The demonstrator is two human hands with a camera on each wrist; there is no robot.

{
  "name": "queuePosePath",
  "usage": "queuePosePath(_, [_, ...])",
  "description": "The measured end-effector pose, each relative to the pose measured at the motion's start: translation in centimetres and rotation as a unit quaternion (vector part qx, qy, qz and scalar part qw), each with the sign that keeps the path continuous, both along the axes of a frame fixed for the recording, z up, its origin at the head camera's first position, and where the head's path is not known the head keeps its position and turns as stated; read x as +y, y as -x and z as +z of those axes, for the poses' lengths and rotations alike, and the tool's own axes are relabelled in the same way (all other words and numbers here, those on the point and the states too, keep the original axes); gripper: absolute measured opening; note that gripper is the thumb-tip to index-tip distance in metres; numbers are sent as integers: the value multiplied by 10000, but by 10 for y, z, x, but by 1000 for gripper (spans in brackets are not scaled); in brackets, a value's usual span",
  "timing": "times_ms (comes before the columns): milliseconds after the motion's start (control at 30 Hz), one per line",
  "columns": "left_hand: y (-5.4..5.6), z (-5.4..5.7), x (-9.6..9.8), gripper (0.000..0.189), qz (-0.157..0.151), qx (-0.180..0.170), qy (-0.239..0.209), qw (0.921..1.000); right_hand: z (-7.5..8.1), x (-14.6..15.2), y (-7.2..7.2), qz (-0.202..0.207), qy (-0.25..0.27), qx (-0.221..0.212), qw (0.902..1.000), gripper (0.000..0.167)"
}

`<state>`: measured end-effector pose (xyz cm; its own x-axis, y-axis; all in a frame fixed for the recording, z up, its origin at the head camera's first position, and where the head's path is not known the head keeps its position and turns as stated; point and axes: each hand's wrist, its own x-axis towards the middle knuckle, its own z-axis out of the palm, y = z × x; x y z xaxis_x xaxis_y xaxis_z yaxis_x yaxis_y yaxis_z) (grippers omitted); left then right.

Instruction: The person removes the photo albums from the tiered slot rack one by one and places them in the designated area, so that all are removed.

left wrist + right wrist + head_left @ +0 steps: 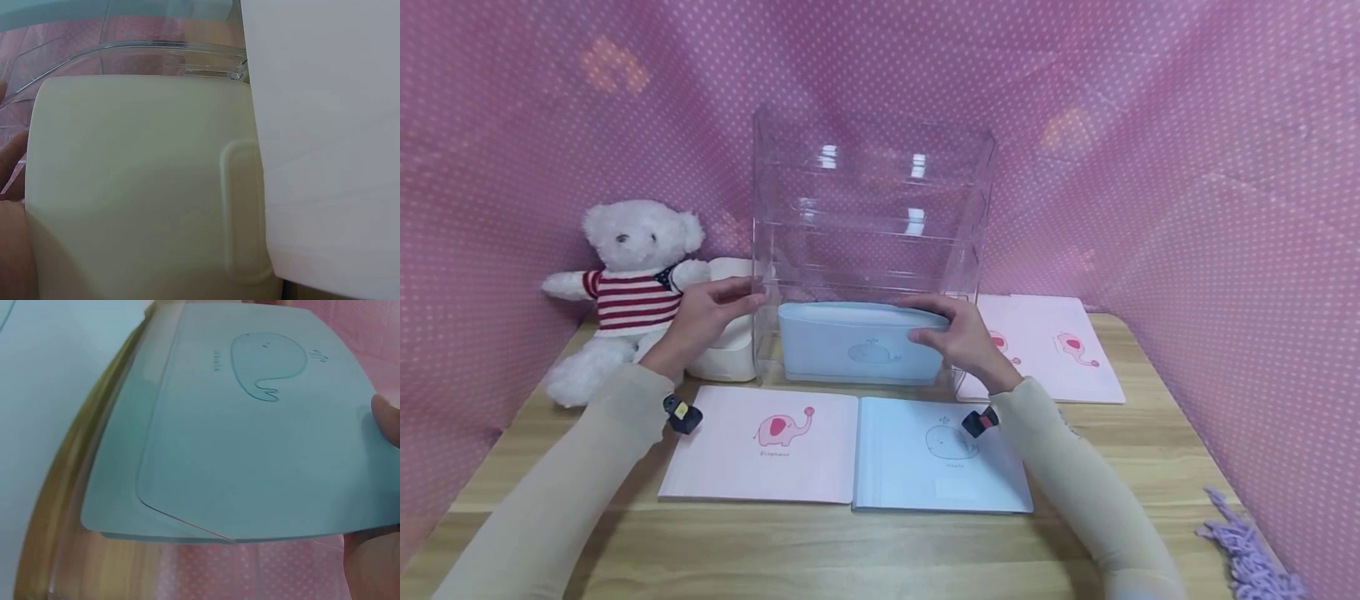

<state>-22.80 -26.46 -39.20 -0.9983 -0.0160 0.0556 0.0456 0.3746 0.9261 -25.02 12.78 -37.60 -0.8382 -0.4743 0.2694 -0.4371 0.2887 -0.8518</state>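
My right hand [958,337] holds the right end of a light blue whale booklet [861,346], thumb in front and fingers over its top edge. The booklet [262,462] stands on its long edge in the bottom of a clear plastic rack [872,225]; the right wrist view shows the thumb on its cover. At the rack's left side, my left hand [707,312] grips the clear side panel between thumb and fingers. Only parts of its fingers [12,159] show in the left wrist view. In front lie a pink elephant booklet [722,442] and another blue whale booklet [895,467], side by side.
A white teddy bear [636,237] in a striped top sits at the left, by a cream container [722,362] that stands against the rack. More pink elephant booklets [1037,350] lie right of the rack. Purple yarn [1251,550] lies at the wooden table's [775,550] right edge.
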Motion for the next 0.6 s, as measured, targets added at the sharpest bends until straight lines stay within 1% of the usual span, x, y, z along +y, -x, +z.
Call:
queuePosePath(200, [1,0,0,57,17,82,-8,10000,-8,-7,2,-27,170,1,9999,46])
queuePosePath(300, [1,0,0,58,25,58,-7,10000,-10,-10,2,-46,250,-26,9997,43])
queuePosePath(600, [-1,0,0,59,63,-52,40,10000,-9,-13,0,-427,202,-291,9985,38])
